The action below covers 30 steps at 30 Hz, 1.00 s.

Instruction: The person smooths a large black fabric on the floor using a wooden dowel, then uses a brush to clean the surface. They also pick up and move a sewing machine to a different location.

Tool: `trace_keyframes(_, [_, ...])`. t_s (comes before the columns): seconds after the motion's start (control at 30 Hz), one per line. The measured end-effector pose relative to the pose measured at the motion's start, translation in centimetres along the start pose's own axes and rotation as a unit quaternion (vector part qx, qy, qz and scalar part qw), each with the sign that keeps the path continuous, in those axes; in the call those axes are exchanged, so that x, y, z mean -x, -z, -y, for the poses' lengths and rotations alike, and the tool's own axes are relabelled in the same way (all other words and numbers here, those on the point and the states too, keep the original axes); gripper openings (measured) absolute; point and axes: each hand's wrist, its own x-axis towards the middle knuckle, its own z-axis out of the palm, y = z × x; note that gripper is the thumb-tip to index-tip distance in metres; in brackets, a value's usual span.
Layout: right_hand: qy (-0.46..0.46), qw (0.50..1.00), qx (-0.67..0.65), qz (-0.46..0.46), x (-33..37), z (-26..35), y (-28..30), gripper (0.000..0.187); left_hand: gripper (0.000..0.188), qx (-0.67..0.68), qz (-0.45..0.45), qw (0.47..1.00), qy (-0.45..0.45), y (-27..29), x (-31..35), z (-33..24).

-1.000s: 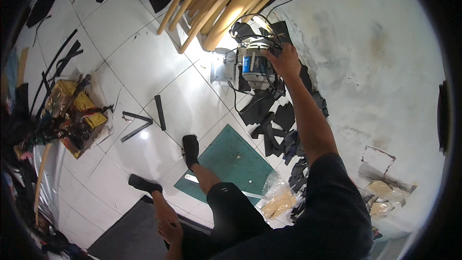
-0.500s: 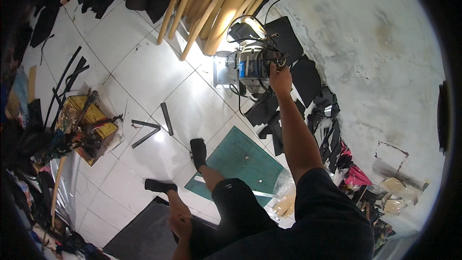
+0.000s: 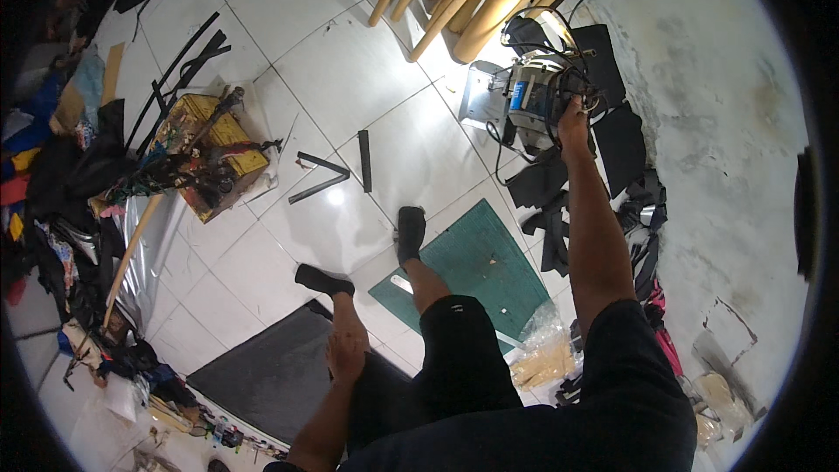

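A grey motor-driven machine [image 3: 533, 100] with a blue label, a metal base plate [image 3: 483, 94] and looped black cables stands on the tiled floor at the upper right. My right hand [image 3: 574, 128] reaches out to it, fingers closed round its near right end; just what part they grip is partly hidden by cables. Down by my lower leg, my left hand [image 3: 347, 352] lies against the shin with its fingers laid along it, holding nothing. A green cutting mat [image 3: 476, 267] is beside my right foot, with a pale ruler [image 3: 402, 285] partly under my leg.
Long tan rolls [image 3: 502, 4] lean behind the machine. Black sheet scraps [image 3: 620, 149] lie along the stained wall [image 3: 717, 149]. Narrow black strips [image 3: 365, 162] are on the floor. A cluttered yellow box [image 3: 227, 135] stands at left, and a dark mat [image 3: 271, 376] lies below my left foot.
The whole view has shifted, so floor things appear farther right and higher. My right hand stays on the machine, and my left hand stays at my shin.
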Motion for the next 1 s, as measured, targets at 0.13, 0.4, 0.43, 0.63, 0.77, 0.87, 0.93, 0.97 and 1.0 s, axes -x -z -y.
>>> trace_keyframes(0.13, [-0.025, 0.998, -0.050, -0.019, 0.7, -1.8, -0.5, 0.090, 0.019, 0.086, -0.018, 0.996, 0.026, 2.5, -1.9, -4.3])
trace_keyframes(0.4, [-0.027, 0.997, -0.035, 0.059, 10.9, -1.7, -3.1, 0.094, 0.033, 0.067, -0.016, 0.987, -0.147, -1.2, -5.3, -2.6])
trace_keyframes(0.43, [-0.020, 0.999, -0.024, 0.039, 11.0, -3.3, -3.1, 0.093, 0.031, 0.120, -0.019, 0.985, -0.121, 1.2, -5.5, -4.7])
trace_keyframes(0.63, [0.151, 0.987, -0.008, 0.049, 13.1, -11.2, -3.8, 0.076, 0.024, 0.197, -0.058, 0.975, -0.091, 3.0, -4.4, -3.5])
trace_keyframes(0.77, [0.132, 0.981, 0.122, 0.074, 15.0, -15.3, -1.6, 0.061, 0.021, 0.131, -0.018, 0.990, -0.040, 5.0, -2.6, -1.4])
trace_keyframes(0.87, [0.174, 0.948, 0.180, 0.195, 17.5, -15.0, 0.2, 0.070, 0.019, 0.066, -0.022, 0.994, -0.081, 1.1, -1.7, 4.7])
trace_keyframes(0.93, [0.222, 0.923, 0.218, 0.225, 17.5, -15.7, 1.7, 0.071, 0.019, 0.137, -0.041, 0.990, 0.018, -1.7, -0.8, 5.8])
trace_keyframes(0.97, [0.259, 0.916, 0.238, 0.196, 16.9, -16.8, 2.1, 0.064, 0.020, 0.145, -0.050, 0.988, 0.026, -2.5, -0.7, 6.2])
trace_keyframes(1.0, [0.296, 0.905, 0.255, 0.167, 16.4, -18.1, 2.5, 0.058, 0.020, 0.152, -0.060, 0.986, 0.035, -3.2, -0.2, 6.4])
